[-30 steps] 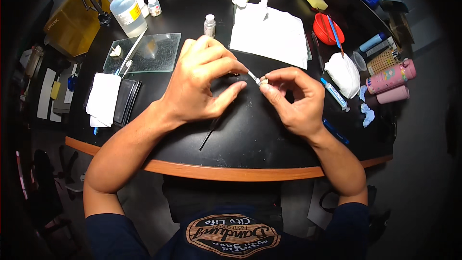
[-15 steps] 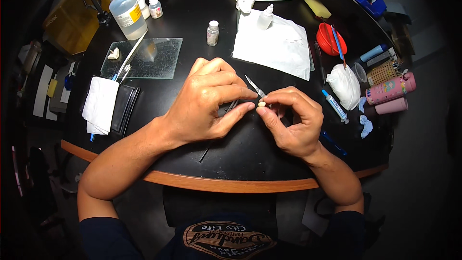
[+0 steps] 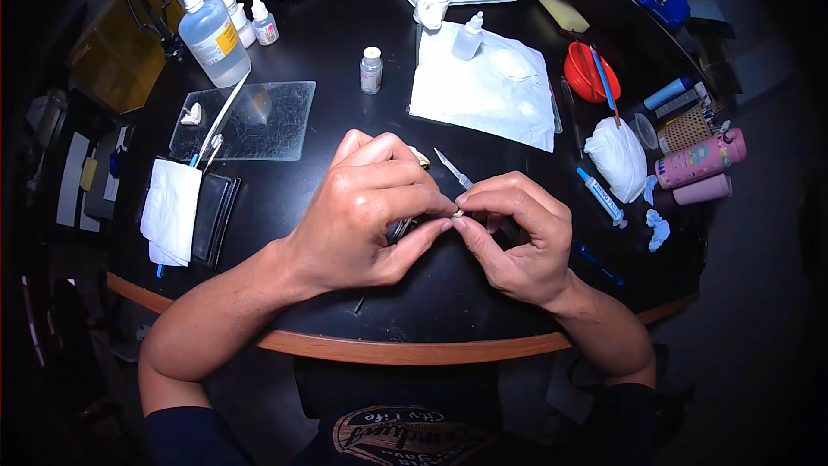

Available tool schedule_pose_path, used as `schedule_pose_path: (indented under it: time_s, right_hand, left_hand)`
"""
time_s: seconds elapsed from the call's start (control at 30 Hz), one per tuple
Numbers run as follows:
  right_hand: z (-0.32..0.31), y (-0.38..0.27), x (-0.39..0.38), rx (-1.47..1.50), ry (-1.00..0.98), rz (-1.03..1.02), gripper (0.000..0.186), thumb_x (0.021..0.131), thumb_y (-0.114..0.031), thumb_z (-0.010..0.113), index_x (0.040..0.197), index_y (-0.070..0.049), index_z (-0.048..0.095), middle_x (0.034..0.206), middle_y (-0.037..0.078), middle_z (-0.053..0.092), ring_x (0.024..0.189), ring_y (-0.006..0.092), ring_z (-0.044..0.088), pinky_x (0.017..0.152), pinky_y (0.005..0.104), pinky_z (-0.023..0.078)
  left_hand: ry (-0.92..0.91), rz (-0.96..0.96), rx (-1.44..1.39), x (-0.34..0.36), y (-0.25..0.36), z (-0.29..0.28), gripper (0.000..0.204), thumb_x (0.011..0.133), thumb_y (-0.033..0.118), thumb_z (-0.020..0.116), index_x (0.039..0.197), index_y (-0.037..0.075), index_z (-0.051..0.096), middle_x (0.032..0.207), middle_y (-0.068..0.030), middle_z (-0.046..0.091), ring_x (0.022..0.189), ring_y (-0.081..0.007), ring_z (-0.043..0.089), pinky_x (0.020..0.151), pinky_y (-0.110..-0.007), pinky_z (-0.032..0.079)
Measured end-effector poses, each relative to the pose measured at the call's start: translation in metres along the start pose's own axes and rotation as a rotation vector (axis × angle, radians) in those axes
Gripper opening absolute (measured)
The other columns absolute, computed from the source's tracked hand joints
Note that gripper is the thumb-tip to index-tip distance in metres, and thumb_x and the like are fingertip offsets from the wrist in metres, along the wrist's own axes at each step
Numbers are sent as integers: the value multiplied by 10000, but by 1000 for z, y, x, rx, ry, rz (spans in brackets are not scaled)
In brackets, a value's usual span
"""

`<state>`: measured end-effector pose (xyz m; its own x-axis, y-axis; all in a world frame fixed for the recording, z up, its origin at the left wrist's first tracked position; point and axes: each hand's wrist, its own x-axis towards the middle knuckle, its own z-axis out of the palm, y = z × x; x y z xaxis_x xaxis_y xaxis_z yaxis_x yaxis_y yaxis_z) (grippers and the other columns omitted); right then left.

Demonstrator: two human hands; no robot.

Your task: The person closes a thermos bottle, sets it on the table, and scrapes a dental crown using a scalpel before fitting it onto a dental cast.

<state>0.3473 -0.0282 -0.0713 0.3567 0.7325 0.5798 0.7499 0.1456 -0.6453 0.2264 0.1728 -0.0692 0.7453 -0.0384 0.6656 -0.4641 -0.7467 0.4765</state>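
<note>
A small cream, tooth-like piece [image 3: 457, 214] sits between the fingertips of both hands, mostly covered by them. My left hand [image 3: 358, 216] pinches it from the left with thumb and forefinger, the other fingers curled above. From the other side, the thumb and forefinger of my right hand [image 3: 524, 233] grip it. Just beyond the right fingertips a slim pointed blade [image 3: 448, 166] angles up to the left; its lower part is hidden by the hand. A yellowish piece [image 3: 419, 156] peeks out behind the left knuckles. Below the left hand, the end of a thin dark rod [image 3: 359, 304] shows.
A glass slab [image 3: 272, 125], a folded white cloth [image 3: 171, 220] and a large clear bottle [image 3: 216, 39] are at left. Ahead stand a small vial [image 3: 371, 71] and a white sheet [image 3: 492, 95] bearing a dropper bottle [image 3: 467, 37]. Right: red bowl [image 3: 592, 72], white bundle [image 3: 617, 160], syringe [image 3: 601, 198].
My left fingertips have closed in on the cream piece, which the right hand held alone before. The right hand has shifted slightly left. The yellowish piece behind the left hand now shows.
</note>
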Motion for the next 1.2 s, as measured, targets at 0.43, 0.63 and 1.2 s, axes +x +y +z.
schedule_pose_path:
  time_s: [0.43,0.63,1.2]
  right_hand:
    - [1,-2,0,2,-39,-6,204,843,12,852,1025,-13,766,970,111,756,760,140,718,553,237,532]
    - [0,-4,1,23,-49,-26,219,836,26,854,1028,-13,758,946,111,746,758,138,719,570,232,540]
    - [1,-1,-1,31,-13,-35,182,906,-8,817,1074,24,756,926,141,760,754,176,732,597,265,566]
  left_hand:
    - [-84,-91,-193,1,-3,-3,109,758,52,868,840,43,796,796,-79,758,729,-186,640,705,-352,438]
    - [-111,-126,-284,4,-5,-4,92,768,56,849,827,34,782,794,-76,757,730,-174,639,716,-337,453]
    - [-63,-193,-347,6,-4,-6,179,802,72,917,924,16,798,855,-80,762,755,-127,665,594,-255,488]
